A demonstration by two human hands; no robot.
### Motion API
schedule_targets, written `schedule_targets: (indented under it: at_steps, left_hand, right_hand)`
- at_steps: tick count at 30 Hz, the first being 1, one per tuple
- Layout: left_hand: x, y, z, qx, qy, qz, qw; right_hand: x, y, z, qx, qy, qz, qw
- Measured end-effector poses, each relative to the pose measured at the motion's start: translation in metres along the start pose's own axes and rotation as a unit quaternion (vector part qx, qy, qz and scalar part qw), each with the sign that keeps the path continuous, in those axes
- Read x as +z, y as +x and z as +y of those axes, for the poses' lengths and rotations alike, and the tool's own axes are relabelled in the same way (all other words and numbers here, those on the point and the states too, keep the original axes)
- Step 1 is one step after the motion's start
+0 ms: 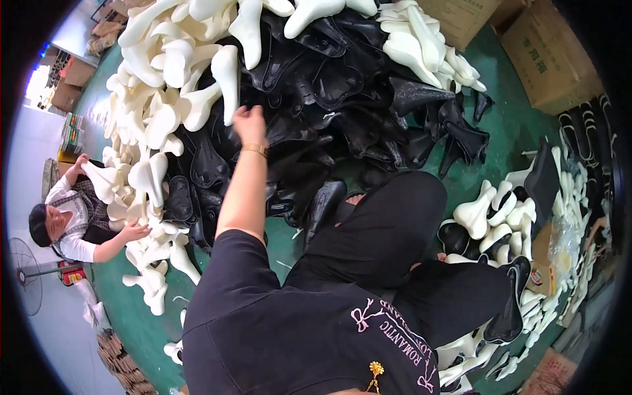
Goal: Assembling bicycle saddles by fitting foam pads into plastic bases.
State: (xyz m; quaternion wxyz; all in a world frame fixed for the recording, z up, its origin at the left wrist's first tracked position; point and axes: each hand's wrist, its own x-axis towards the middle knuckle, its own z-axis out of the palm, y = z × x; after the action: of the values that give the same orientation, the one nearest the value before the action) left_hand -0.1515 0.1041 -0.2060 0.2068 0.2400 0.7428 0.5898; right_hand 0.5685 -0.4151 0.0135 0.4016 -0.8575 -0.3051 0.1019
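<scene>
My left hand (pixel 250 125) reaches far forward over the heap, with its fingers curled closed. Right beside the fingers is the narrow tip of a white bicycle saddle pad (pixel 226 76); whether they touch it, I cannot tell. Below and around the hand lie many black saddle shells (pixel 336 82), heaped loosely, with a pile of white saddle pads (pixel 174 59) to the left. My right hand cannot be made out; small patches of skin show between my dark-clothed legs, hand or foot unclear. A black saddle piece (pixel 510 306) stands by my knee at the right.
At the left, another person (pixel 72 217) sits by the white pile, one hand on a pad. More white pads (pixel 477 210) lie at my right. Cardboard boxes (pixel 550 56) stand at the far right, and a fan (pixel 26 273) at the left wall. The floor (pixel 513 135) is green.
</scene>
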Motion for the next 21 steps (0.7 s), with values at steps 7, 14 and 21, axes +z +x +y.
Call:
schedule_targets:
  at_steps: [7, 14, 21]
  left_hand:
    - [-0.010, 0.087, -0.044, -0.337, -0.408, -0.011, 0.848]
    - [-0.003, 0.123, -0.067, -0.378, -0.438, 0.038, 0.815]
    - [-0.061, 0.110, -0.007, -0.171, -0.405, 0.059, 0.896]
  right_hand:
    - [-0.015, 0.033, 0.024, -0.005, -0.232, -0.017, 0.973]
    - [0.026, 0.063, -0.042, -0.117, -0.371, -0.051, 0.920]
    - [0.475, -0.004, -0.362, -0.393, -0.053, -0.419, 0.817]
